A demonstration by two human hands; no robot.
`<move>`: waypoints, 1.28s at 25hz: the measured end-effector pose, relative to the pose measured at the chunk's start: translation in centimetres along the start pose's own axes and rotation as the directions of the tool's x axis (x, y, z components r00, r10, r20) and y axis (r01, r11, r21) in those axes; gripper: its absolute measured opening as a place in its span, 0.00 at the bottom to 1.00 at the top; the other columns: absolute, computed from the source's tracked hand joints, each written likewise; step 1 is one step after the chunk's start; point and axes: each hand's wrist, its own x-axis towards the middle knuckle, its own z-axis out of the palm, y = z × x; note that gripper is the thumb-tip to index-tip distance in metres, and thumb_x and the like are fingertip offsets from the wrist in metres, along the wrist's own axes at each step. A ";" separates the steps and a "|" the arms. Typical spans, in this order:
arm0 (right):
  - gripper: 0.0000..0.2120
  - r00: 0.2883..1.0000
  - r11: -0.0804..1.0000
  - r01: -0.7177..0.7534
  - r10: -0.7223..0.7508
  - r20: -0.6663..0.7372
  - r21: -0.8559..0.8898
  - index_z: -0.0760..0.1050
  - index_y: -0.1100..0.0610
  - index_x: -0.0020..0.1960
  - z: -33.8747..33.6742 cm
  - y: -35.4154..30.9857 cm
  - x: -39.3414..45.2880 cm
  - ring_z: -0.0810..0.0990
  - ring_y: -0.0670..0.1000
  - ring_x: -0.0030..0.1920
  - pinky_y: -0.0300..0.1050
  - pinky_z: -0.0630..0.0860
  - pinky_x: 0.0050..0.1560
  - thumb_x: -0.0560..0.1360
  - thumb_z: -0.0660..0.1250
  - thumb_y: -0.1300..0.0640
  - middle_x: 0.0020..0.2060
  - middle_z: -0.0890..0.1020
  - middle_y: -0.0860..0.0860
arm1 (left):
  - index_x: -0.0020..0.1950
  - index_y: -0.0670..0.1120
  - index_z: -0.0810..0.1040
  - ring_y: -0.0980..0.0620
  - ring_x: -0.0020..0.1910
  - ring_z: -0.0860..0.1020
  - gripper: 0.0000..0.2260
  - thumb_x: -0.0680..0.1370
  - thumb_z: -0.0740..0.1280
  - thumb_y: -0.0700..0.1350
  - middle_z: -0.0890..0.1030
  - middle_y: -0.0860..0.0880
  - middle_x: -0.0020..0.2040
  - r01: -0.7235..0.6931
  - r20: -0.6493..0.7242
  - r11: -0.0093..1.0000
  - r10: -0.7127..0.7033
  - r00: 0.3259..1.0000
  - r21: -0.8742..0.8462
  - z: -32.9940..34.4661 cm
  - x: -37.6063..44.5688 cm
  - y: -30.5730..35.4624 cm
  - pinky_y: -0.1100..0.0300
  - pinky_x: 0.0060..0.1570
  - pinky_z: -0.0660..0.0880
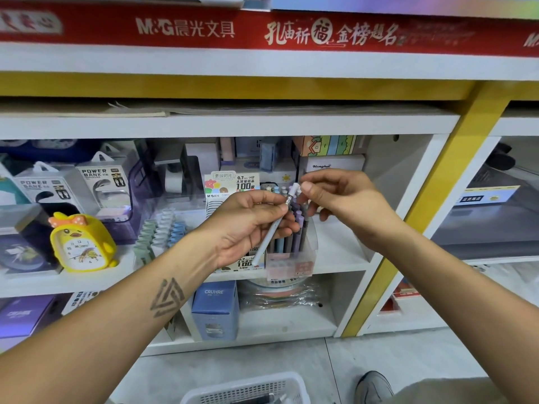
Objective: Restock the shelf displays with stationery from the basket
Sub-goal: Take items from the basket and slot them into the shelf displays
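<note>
left hand: palm up, grip pinched | right hand: fingers curled, raised beside it

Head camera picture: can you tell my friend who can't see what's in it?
Two hands hold a white pen before a stationery shelf: the left hand grips its middle, the right hand is at its top. A white basket sits below.

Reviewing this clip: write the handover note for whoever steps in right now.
Left hand: holds a white mechanical pencil in front of the shelf.
Right hand: pinches the pencil's top end.
Pencil display box: on the middle shelf, already holding pastel pencils.
Basket: on the floor below, some stock inside.
Done: pencil picked up.
Left: slot it into the box, then restock from the basket.
</note>
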 end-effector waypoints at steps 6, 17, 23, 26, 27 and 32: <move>0.05 0.996 0.991 0.044 -0.034 -0.078 0.129 0.82 0.63 0.50 -0.6 -1.0 0.0 0.82 0.52 0.36 0.40 0.79 0.38 0.76 0.70 0.68 0.38 0.85 0.59 | 0.51 0.34 0.79 0.39 0.42 0.84 0.07 0.75 0.69 0.32 0.84 0.34 0.43 -0.194 -0.040 0.964 0.205 0.978 0.181 1.3 0.6 -0.3 0.54 0.46 0.82; 0.06 0.936 0.758 0.245 -0.347 -0.056 -0.604 0.84 0.56 0.51 -2.3 -0.2 -0.5 0.82 0.47 0.42 0.44 0.79 0.46 0.78 0.70 0.63 0.42 0.85 0.48 | 0.70 0.51 0.74 0.55 0.69 0.69 0.17 0.81 0.61 0.44 0.74 0.55 0.70 -0.328 0.241 0.114 0.467 0.851 0.938 -0.3 1.2 -0.8 0.64 0.68 0.63; 0.04 0.888 0.551 0.440 -0.383 0.253 -0.709 0.84 0.61 0.49 -0.3 1.7 -1.1 0.81 0.55 0.43 0.51 0.77 0.46 0.77 0.70 0.64 0.42 0.84 0.54 | 0.80 0.51 0.53 0.56 0.79 0.49 0.28 0.81 0.57 0.46 0.52 0.53 0.81 -0.347 0.375 -0.170 0.176 0.910 0.922 -2.0 1.4 -3.0 0.65 0.74 0.44; 0.05 0.886 0.531 0.449 -0.366 0.283 -0.719 0.84 0.59 0.47 -0.7 1.4 -1.0 0.82 0.54 0.43 0.49 0.78 0.46 0.76 0.70 0.65 0.41 0.85 0.53 | 0.80 0.51 0.53 0.57 0.79 0.49 0.28 0.80 0.57 0.46 0.52 0.53 0.81 -0.347 0.376 -0.171 0.188 0.907 0.922 -2.2 1.5 -2.9 0.66 0.73 0.43; 0.05 0.885 0.519 0.452 -0.360 0.294 -0.726 0.85 0.59 0.47 -0.9 1.3 -1.0 0.82 0.54 0.43 0.48 0.78 0.46 0.75 0.71 0.65 0.41 0.85 0.52 | 0.80 0.51 0.53 0.58 0.79 0.49 0.29 0.80 0.57 0.46 0.52 0.54 0.81 -0.346 0.374 -0.167 0.189 0.908 0.923 -2.2 1.5 -2.9 0.67 0.73 0.42; 0.05 0.943 0.585 0.331 -0.245 0.227 -0.741 0.78 0.54 0.53 -0.6 2.2 -1.2 0.82 0.57 0.45 0.52 0.79 0.46 0.77 0.70 0.60 0.44 0.84 0.53 | 0.80 0.51 0.53 0.58 0.79 0.48 0.29 0.80 0.58 0.46 0.51 0.54 0.81 -0.339 0.362 -0.151 0.170 0.916 0.929 -2.1 1.5 -2.9 0.65 0.74 0.44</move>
